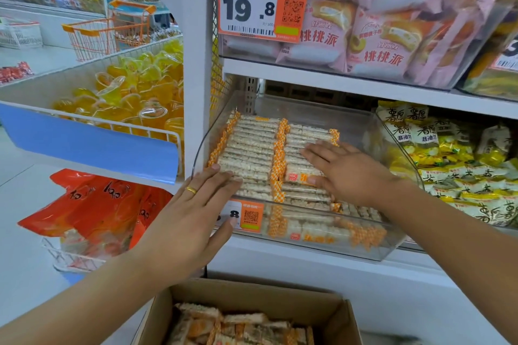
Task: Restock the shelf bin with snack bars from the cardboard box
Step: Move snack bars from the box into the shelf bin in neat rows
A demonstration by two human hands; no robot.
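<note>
The bin is a clear plastic tray on the middle shelf, tilted down toward the person. Snack bars fill it in two neat columns, lying crosswise, their orange-checked wrapper ends forming stripes down the left edge, the middle and the right.

The left hand lies flat at the bin's near left corner. Its fingers are straight and together, the tips resting on the left column of bars; the thumb stretches along the front wall, just over an orange price label. A gold ring sits on one finger. The hand holds nothing.

The right hand is spread palm-down on the right column, fingers extended and pressing the bars flat. It grips nothing either.

Below, at the bottom edge of the view, the box stands open with more bars packed inside, less tidily than those in the bin.

Above the bin, a shelf carries pink pie packets behind a large orange tag reading 19.8. To the right of the bin are yellow and white snack bags. To the left, a wire basket holds yellow jelly cups, with red bags in the basket below it. An orange shopping cart stands farther back in the aisle.
</note>
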